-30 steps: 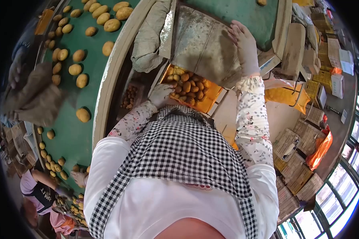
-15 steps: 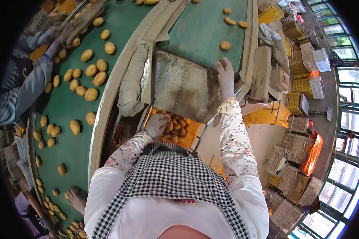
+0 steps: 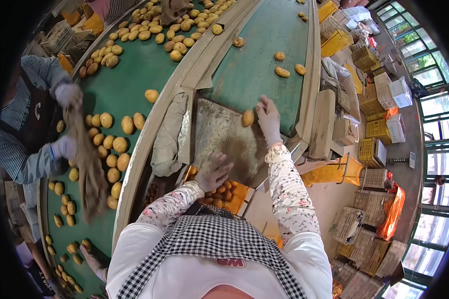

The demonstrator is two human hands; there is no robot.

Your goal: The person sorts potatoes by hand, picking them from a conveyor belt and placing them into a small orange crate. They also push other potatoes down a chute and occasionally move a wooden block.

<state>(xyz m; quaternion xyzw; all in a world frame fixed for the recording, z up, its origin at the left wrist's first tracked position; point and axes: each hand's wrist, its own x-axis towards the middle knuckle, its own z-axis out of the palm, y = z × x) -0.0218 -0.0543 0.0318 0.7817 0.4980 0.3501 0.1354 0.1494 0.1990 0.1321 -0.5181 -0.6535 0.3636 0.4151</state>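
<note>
My right hand, in a pale glove, is at the top of the metal chute, fingers apart and holding nothing. A single potato lies on the chute just left of those fingers. Lower down, my left hand, also gloved, is spread open over the chute's bottom edge. Beneath it, an orange-lined container of potatoes is partly hidden by my hand and apron. On the narrow green belt above the chute lie several potatoes, the nearest a long potato.
Left of me runs a wide green belt with many potatoes. Across it, a co-worker in striped sleeves holds a brown cloth. Another gloved hand reaches in at lower left. Stacked crates stand to the right.
My left hand has risen from the potatoes in the container to the chute's lower edge. A potato has come onto the chute beside my right hand, which sits slightly lower and further left.
</note>
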